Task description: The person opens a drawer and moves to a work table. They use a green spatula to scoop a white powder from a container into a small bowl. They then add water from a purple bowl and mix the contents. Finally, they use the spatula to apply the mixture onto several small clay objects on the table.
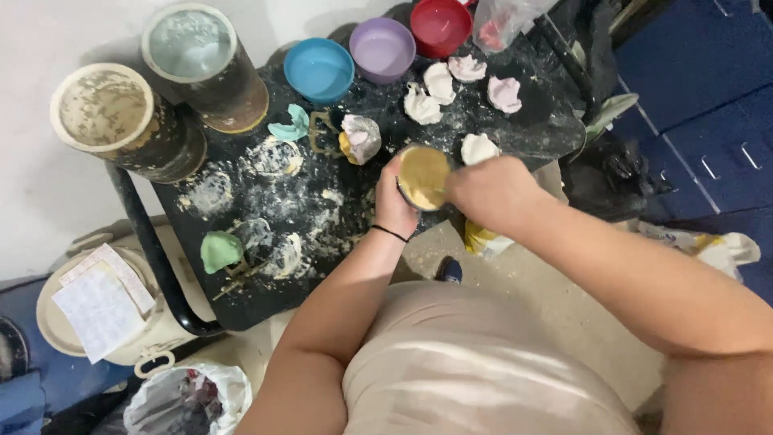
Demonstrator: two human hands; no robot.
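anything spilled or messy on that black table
Yes. White powdery residue is smeared in patches and rings across the black table top, thickest at its middle. The left hand holds a small round cup of tan mixture; the right hand is at its rim. Nothing looks tipped over.

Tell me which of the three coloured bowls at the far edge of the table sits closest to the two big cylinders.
The blue plastic bowl, leftmost of the row. The purple bowl and red bowl lie farther right, away from the two dusty cylinders.
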